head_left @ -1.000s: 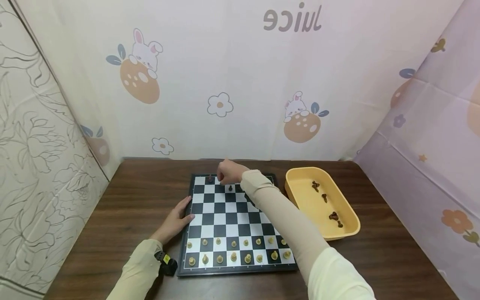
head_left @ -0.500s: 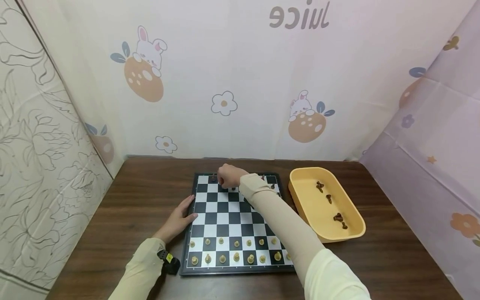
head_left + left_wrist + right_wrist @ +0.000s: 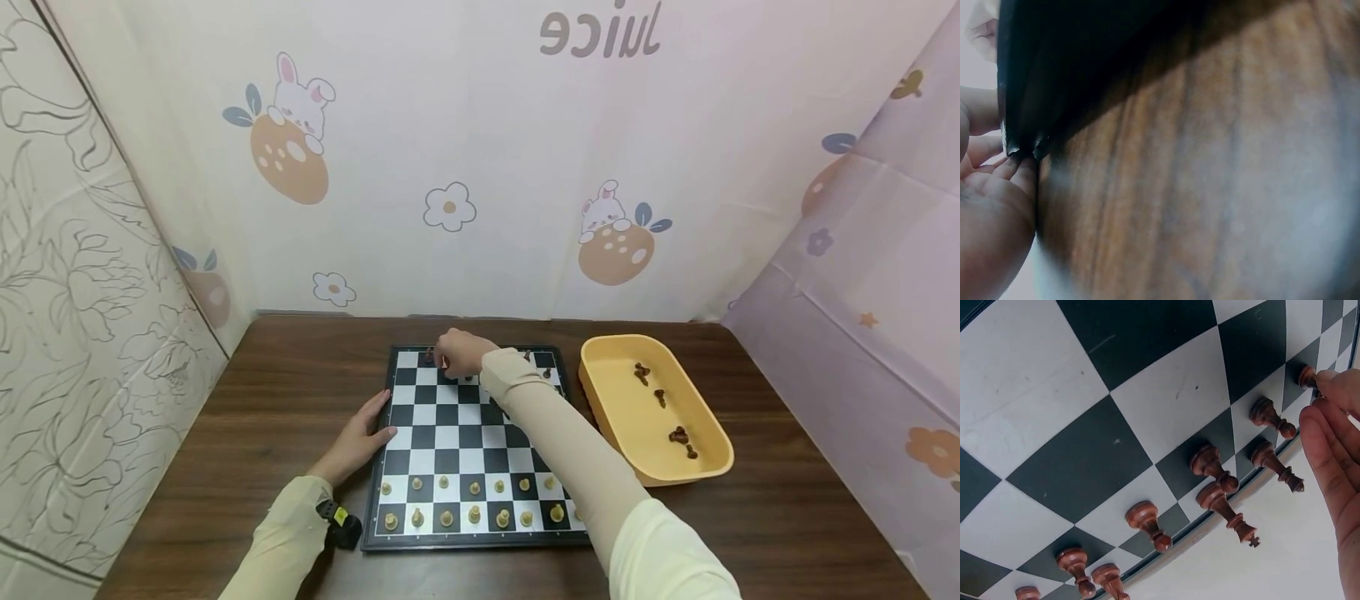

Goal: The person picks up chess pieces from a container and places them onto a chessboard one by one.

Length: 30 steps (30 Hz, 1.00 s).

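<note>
The right hand [image 3: 459, 352] is up at the far edge of the chessboard [image 3: 472, 446], centre of the head view, fingers bunched downward. The right wrist view shows the fingertips [image 3: 1329, 384] pinching the top of a dark brown piece [image 3: 1307, 376] in the upper right of that frame, standing on the board's back rows.

Count the dark pieces in that wrist view: nine. Eight stand along the edge squares beside the pinched one, including a king [image 3: 1227, 512] with its cross on top and a pawn [image 3: 1145, 522] lower down.

The left hand [image 3: 357, 440] sits at centre-left of the head view, flat on the brown table [image 3: 247, 433], its straight fingers touching the board's left edge. The left wrist view shows those fingers [image 3: 1019, 172] against the dark rim.

In the lower centre of the head view the cream pieces [image 3: 472, 500] stand in two rows, at least seven in each; the right arm hides the right end.

To the right, a yellow tray [image 3: 705, 467] holds dark pieces [image 3: 660, 398] in four little spots; two look like pairs, so the exact number cannot be told.
</note>
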Motion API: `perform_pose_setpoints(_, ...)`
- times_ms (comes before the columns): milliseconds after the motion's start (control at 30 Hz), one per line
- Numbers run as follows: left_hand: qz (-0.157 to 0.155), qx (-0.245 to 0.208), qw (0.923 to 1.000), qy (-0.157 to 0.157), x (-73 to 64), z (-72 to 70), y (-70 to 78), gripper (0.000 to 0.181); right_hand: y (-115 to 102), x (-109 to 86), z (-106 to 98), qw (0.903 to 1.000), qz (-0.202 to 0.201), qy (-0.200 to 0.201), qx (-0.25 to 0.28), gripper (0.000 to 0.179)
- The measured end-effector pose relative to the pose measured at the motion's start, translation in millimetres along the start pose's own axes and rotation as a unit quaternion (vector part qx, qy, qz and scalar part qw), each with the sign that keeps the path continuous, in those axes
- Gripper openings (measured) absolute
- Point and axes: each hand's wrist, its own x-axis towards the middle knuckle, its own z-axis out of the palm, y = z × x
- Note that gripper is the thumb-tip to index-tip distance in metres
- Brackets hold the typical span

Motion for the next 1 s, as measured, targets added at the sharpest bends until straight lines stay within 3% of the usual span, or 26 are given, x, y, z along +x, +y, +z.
perform_pose_setpoints(433,0.003,-0.003,1.0000,-0.007,-0.3,0.4,-0.6,0.068,6.0,-20.7,-21.5,0.9995,0.021,0.023,0.001,0.016)
perform_pose_setpoints(633,0.008,-0.005,0.9999,-0.008,-0.8,0.1,-1.8,0.068,13.6,-31.7,-28.0,0.9992,0.025,0.031,0.003,0.009)
perform_pose_setpoints(1000,-0.006,0.004,0.9998,-0.020,-0.9,-0.6,0.5,0.068,40.9,-71.0,-45.8,0.9973,0.055,0.049,-0.003,0.008)
